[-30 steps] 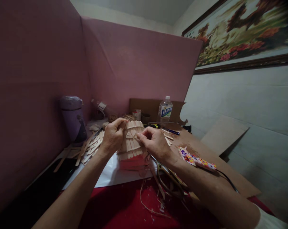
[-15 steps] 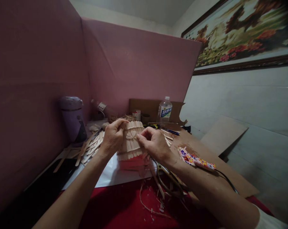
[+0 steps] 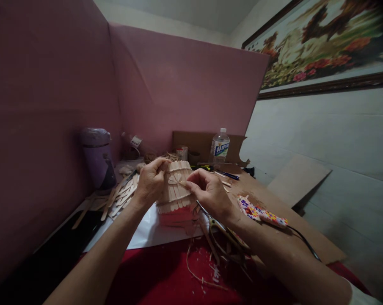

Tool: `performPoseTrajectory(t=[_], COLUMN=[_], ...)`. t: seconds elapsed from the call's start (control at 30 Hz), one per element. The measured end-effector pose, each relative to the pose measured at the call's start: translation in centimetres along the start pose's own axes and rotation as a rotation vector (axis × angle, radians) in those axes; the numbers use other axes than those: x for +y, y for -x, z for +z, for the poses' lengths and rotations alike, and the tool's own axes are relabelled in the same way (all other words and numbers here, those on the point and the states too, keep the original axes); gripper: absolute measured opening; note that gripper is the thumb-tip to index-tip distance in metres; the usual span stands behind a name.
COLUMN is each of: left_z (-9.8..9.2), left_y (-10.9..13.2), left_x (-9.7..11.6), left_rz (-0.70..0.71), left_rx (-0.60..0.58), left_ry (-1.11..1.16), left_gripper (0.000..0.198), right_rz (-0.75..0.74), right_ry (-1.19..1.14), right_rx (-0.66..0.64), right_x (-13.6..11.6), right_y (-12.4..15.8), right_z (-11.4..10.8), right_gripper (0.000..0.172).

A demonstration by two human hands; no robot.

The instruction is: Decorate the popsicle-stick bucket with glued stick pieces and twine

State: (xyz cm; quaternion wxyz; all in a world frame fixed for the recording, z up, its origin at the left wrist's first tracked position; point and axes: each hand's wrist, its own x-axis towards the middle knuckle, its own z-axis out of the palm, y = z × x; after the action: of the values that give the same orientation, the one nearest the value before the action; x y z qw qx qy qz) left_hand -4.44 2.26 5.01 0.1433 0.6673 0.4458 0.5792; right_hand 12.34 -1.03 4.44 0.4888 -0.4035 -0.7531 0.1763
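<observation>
My left hand [image 3: 151, 181] is closed around the left side of a craft-stick cup [image 3: 175, 197], holding it tilted above the table. The cup is built of upright pale wooden sticks, with bands of cord round its top and lower part. On its front sits a petal-shaped wooden decoration [image 3: 175, 178]. At the right of these petals, my right hand [image 3: 210, 192] pinches a small pale sliver of wood [image 3: 184, 183] between thumb and forefinger. Its other fingers are curled. Whether the sliver touches the cup cannot be made out.
Scissors [image 3: 221, 233] lie below my right forearm. A flower-patterned glue gun [image 3: 261, 212] rests on the brown board [image 3: 293, 237]. Loose craft sticks [image 3: 123, 195] and a purple flask [image 3: 99, 163] are at left. A water bottle [image 3: 220, 146] stands behind.
My right hand has drawn slightly right, away from the petals, and a sliver now shows at its fingertips. My left hand and the cup have hardly moved.
</observation>
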Motion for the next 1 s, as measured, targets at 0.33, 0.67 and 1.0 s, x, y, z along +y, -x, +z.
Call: performPoseTrajectory(t=[0.33,0.67,1.0], left_z=[0.0,0.0,0.0], left_y=[-0.08,-0.07,0.09], left_x=[-0.1,0.0,0.14], left_rz=[0.016,0.009,0.007], left_rx=[0.002,-0.009,-0.017], left_ry=[-0.015,-0.005,-0.013], left_gripper=[0.024,0.024,0.024], right_rz=[-0.138,-0.128,-0.121], right_ry=[0.213,0.157,0.13], right_rx=[0.003,-0.021,-0.026], right_x=[0.09,0.46,0.25], right_y=[0.01,-0.11,-0.46], right_z=[-0.38,-0.23,-0.38], right_gripper=[0.004,0.01,0.014])
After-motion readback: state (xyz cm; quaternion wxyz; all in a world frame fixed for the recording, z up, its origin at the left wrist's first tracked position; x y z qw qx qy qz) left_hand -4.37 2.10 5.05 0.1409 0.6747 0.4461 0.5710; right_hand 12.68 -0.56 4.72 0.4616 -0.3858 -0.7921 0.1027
